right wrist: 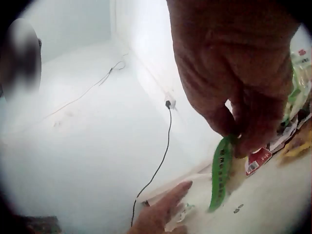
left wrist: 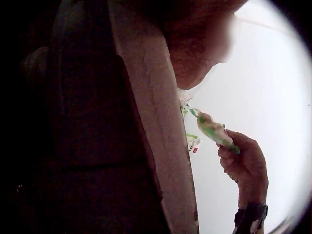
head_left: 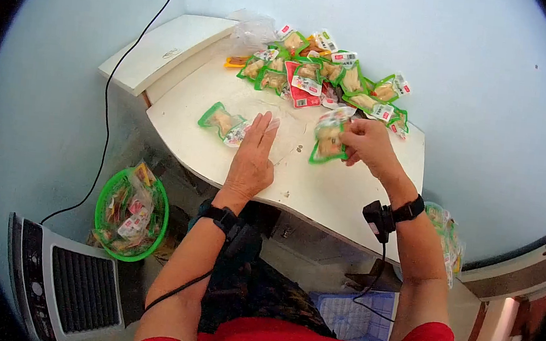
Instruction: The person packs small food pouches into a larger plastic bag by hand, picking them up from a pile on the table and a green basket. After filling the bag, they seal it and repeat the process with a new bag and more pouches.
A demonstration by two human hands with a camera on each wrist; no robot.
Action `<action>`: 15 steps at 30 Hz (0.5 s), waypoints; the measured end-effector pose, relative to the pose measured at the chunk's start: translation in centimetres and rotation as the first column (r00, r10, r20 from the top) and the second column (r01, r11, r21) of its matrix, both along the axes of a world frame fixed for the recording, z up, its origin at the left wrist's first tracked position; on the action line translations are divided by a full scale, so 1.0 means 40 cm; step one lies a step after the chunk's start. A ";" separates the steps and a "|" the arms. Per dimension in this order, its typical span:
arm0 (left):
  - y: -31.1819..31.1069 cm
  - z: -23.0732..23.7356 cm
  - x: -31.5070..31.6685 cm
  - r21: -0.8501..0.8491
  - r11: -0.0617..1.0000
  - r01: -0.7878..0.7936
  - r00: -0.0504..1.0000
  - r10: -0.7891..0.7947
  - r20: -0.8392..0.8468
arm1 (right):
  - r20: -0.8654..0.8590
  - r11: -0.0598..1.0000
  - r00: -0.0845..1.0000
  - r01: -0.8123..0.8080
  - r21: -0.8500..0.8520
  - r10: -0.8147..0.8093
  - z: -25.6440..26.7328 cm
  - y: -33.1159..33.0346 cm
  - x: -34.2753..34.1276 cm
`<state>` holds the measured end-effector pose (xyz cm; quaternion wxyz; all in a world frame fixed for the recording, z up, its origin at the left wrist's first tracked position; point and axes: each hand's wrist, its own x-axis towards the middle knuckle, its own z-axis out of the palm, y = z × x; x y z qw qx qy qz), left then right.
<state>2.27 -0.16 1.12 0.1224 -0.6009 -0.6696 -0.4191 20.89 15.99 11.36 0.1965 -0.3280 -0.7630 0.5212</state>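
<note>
My right hand pinches a green-edged snack packet by its side, above the table; pale food shows through its clear front. In the right wrist view, the packet's green edge with dark print hangs below the thumb and fingers. My left hand lies with fingers straight beside another green-edged packet, its fingertips over a thin clear plastic bag. The left wrist view shows mostly the table's edge, with the right hand and its packet beyond.
Several green, red and orange packets are heaped along the table's back, beside a crumpled clear bag. A green basket of packets stands on the floor at left, near a grey-and-black appliance. More packets sit below the table's right side.
</note>
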 end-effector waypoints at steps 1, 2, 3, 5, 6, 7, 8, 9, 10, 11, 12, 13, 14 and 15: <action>-0.002 0.000 -0.001 0.001 1.000 -0.003 1.000 0.003 -0.002 | -0.116 0.992 0.991 0.048 -0.119 -0.062 -0.016 -0.001 0.002; -0.002 0.001 0.000 0.004 1.000 -0.005 1.000 0.005 -0.002 | -0.128 0.983 0.988 0.062 -0.174 -0.085 -0.039 -0.001 0.006; -0.002 0.001 0.001 0.007 1.000 -0.007 1.000 0.007 -0.001 | -0.137 0.971 0.985 0.075 -0.228 -0.108 -0.067 -0.002 0.012; -0.003 0.006 0.002 0.014 1.000 -0.009 1.000 0.009 0.011 | -0.138 0.940 0.982 0.078 -0.333 -0.130 -0.093 -0.028 0.027; -0.002 0.007 0.003 0.012 1.000 -0.008 1.000 0.008 0.018 | -0.111 0.951 0.988 0.070 -0.301 -0.108 -0.086 -0.030 0.033; -0.001 0.007 0.003 0.016 1.000 -0.008 1.000 0.007 0.020 | -0.082 0.960 0.993 0.064 -0.271 -0.089 -0.075 -0.036 0.044; -0.001 0.006 0.003 0.017 1.000 -0.006 1.000 0.005 0.022 | -0.054 0.968 0.996 0.057 -0.244 -0.072 -0.063 -0.042 0.056; -0.001 0.005 0.002 0.018 1.000 -0.003 1.000 0.003 0.022 | 0.058 0.985 0.997 0.067 -0.157 -0.058 -0.043 -0.042 0.063; 0.000 0.007 0.002 0.015 1.000 -0.003 1.000 0.003 0.016 | 0.094 0.995 0.992 0.094 -0.043 -0.090 -0.039 -0.035 0.070; 0.000 0.008 0.001 0.013 1.000 -0.005 1.000 0.005 0.011 | 0.127 0.991 0.984 0.114 0.074 -0.123 -0.035 -0.026 0.076; 0.000 0.008 0.002 0.013 1.000 -0.009 1.000 0.008 0.005 | 0.155 0.973 0.975 0.126 0.191 -0.157 -0.033 -0.016 0.082; 0.000 0.007 0.003 0.017 1.000 -0.010 1.000 0.010 0.008 | 0.109 0.940 0.977 0.143 0.310 -0.184 -0.035 -0.002 0.087; 0.000 0.007 0.003 0.021 1.000 -0.013 1.000 0.013 0.008 | 0.101 0.895 0.986 0.077 0.439 -0.135 -0.042 0.013 0.098; -0.001 0.007 0.001 0.026 1.000 -0.017 1.000 0.017 0.006 | 0.099 0.828 0.992 0.013 0.560 -0.082 -0.052 0.032 0.108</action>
